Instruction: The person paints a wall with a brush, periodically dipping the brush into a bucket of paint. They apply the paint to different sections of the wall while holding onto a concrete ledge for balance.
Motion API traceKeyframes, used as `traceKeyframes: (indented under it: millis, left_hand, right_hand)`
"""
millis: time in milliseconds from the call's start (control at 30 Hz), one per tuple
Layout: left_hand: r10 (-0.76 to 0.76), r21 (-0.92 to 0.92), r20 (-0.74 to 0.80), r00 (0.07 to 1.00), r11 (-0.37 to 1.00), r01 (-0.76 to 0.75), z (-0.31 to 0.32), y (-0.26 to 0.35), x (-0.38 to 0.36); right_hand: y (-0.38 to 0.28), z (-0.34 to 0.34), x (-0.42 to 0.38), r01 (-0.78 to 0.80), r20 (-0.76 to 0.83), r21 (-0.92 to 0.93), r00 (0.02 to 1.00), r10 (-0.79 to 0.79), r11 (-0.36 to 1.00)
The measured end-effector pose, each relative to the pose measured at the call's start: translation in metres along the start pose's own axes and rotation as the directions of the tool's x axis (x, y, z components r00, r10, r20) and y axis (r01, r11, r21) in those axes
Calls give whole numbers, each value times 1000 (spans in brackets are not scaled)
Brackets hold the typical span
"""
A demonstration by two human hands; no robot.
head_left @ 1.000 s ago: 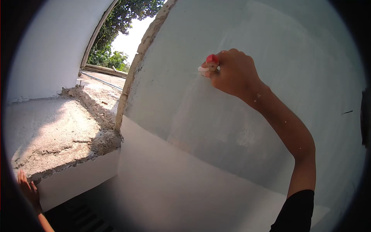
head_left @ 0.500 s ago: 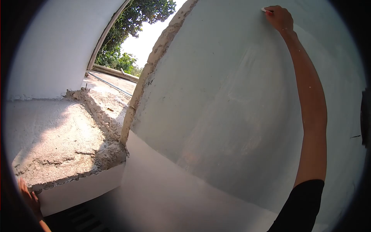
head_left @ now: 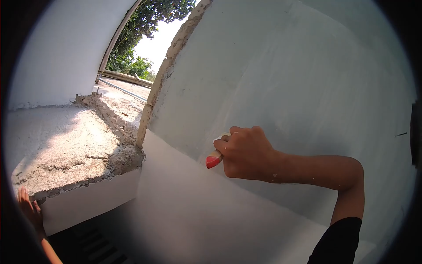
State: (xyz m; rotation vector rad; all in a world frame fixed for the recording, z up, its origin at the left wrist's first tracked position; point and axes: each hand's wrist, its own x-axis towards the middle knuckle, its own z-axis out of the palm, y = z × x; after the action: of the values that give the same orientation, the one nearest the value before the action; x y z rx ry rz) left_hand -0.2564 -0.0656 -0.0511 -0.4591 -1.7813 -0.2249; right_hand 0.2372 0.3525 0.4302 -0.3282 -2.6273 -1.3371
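My right hand (head_left: 246,153) grips a paintbrush (head_left: 215,158) with a red handle end and presses it against the pale grey-white wall (head_left: 281,79), low down near where the shaded grey part meets the brighter white band. The bristles are hidden behind my fingers. My left hand (head_left: 30,210) rests with fingers spread on the front edge of the rough concrete ledge (head_left: 61,141) at the far left, holding nothing.
A rough, unplastered wall edge (head_left: 162,75) borders an opening onto trees (head_left: 145,26) and a flat roof outside. A white wall (head_left: 57,48) rises left of the ledge. Dark floor lies below at the bottom left.
My right hand swept the brush up to the top of the wall half a second ago, then down to low on the wall now. My left hand stayed on the ledge.
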Motion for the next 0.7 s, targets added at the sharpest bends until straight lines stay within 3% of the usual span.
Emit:
traceKeyframes:
  millis: [33,67,133,200,233,267,333,433,533,700]
  left_hand:
    - [19,6,61,998,1000,-20,4,-9,-5]
    - [31,8,19,999,999,-31,4,-9,-3]
    - [55,4,-63,997,998,-55,3,-2,3]
    - [51,-1,-64,997,999,-51,3,1,3]
    - [48,-2,-68,996,999,-49,4,1,3]
    - [49,-2,-73,996,999,-49,4,-1,3]
    - [41,5,-49,998,999,-41,2,-1,1]
    - [45,12,-91,995,999,-44,6,1,6]
    - [35,14,-117,992,999,-34,5,4,6]
    - [36,-29,-122,992,999,-39,1,6,9]
  right_hand:
    - [4,-12,6,-67,33,39,997,65,997]
    - [12,-26,15,-132,66,74,990,128,988]
    - [58,-60,41,-220,-153,24,963,221,975]
    - [136,-83,72,-279,-479,127,823,306,952]
    - [162,-113,86,-496,-444,26,772,454,868]
    - [189,-133,97,-555,-538,-9,703,464,832]
    - [247,-157,114,-567,-748,-274,633,198,777]
    - [295,-165,115,-677,-723,-96,551,416,730]
    - [296,-125,112,-582,-669,-328,700,252,744]
    - [165,-35,62,-258,-649,-235,759,46,937]
